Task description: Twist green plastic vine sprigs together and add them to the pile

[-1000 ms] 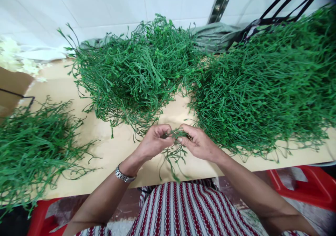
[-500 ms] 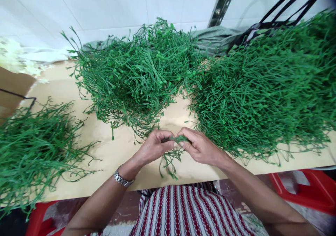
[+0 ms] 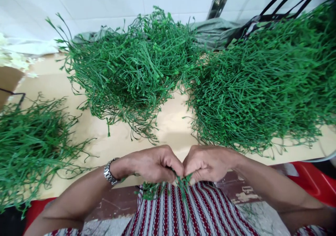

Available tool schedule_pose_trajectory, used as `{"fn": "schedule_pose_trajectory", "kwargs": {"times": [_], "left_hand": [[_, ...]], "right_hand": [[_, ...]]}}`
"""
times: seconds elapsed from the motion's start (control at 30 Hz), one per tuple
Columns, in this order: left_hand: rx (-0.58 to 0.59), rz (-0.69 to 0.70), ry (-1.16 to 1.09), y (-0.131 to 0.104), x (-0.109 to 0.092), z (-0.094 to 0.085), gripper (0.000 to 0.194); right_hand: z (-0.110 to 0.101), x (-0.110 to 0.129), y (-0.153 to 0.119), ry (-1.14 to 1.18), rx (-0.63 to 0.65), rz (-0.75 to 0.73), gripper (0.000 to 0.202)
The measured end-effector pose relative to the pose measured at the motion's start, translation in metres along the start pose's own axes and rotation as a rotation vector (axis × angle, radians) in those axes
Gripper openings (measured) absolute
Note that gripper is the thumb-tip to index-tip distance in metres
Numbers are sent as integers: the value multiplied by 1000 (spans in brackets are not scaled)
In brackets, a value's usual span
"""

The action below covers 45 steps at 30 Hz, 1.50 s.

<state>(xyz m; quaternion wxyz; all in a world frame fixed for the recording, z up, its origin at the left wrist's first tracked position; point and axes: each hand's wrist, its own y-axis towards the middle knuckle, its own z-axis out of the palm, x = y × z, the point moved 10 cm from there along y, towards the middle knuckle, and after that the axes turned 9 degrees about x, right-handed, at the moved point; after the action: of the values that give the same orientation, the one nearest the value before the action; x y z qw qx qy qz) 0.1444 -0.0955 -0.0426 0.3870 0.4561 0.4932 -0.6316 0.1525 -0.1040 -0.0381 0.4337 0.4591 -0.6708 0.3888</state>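
Observation:
Thin green plastic-looking stems (image 3: 184,194) with small branched tips are pinched between my two hands, close to my striped clothing. My left hand (image 3: 159,164), with a metal watch on its wrist, is closed on them; some tips hang below its fingers. My right hand (image 3: 210,164) is closed on the same stems, its knuckles touching the left hand. The fingertips point down, so the exact grip is partly hidden. Beyond the hands lie a middle heap of green stems (image 3: 131,68) and a larger right heap (image 3: 262,89).
Another pile of green stems (image 3: 28,148) lies at the left and hangs over the edge of the beige tabletop (image 3: 175,120). A grey-green cloth (image 3: 215,33) and black straps (image 3: 296,1) are at the back wall. Red plastic stools (image 3: 312,180) stand below the table.
Both hands have come down and toward my body, from over the table to its front edge, with the stems still held. The wrists are now bent downward, elbows further out.

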Motion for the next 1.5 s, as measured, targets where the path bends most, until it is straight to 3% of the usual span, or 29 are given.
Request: {"fn": "schedule_pose_trajectory", "kwargs": {"times": [0.07,0.13,0.17,0.27,0.33,0.4,0.53,0.63,0.83,0.93,1.13,1.27,1.5], "left_hand": [[64,-14,-22,-4,1,3,18],[-82,-15,-85,-10,3,-18,12],[-231,-2,-132,-16,4,-35,10],[-691,69,-276,-39,10,-80,14],[-843,99,-337,-45,15,-90,20],[-917,119,-368,-44,19,-93,25],[-972,199,-426,-40,25,-92,26],[-1004,227,-392,-43,27,-92,27],[-960,205,-411,-40,33,-90,27],[-999,239,-472,-41,36,-91,27],[-1139,348,-591,-47,36,-92,21],[-1184,423,-702,-42,38,-90,18],[-1100,476,-767,-30,39,-87,13]], "right_hand": [[5,7,-7,4,101,-25,29],[-7,7,-15,-5,42,-6,27],[-21,3,-19,-12,-78,27,26],[-71,-16,-38,-13,-605,153,26],[-82,-28,-42,34,-827,182,24],[-80,-38,-34,112,-910,173,22],[-67,-49,-13,175,-875,211,24],[-62,-52,-11,107,-854,276,16],[-63,-38,-14,-72,-835,227,19],[-62,-33,-11,-157,-824,219,16],[-65,-32,-21,-260,-975,276,12],[-63,-32,-22,-196,-1036,200,21],[-67,-42,-23,5,-1067,119,21]]}}
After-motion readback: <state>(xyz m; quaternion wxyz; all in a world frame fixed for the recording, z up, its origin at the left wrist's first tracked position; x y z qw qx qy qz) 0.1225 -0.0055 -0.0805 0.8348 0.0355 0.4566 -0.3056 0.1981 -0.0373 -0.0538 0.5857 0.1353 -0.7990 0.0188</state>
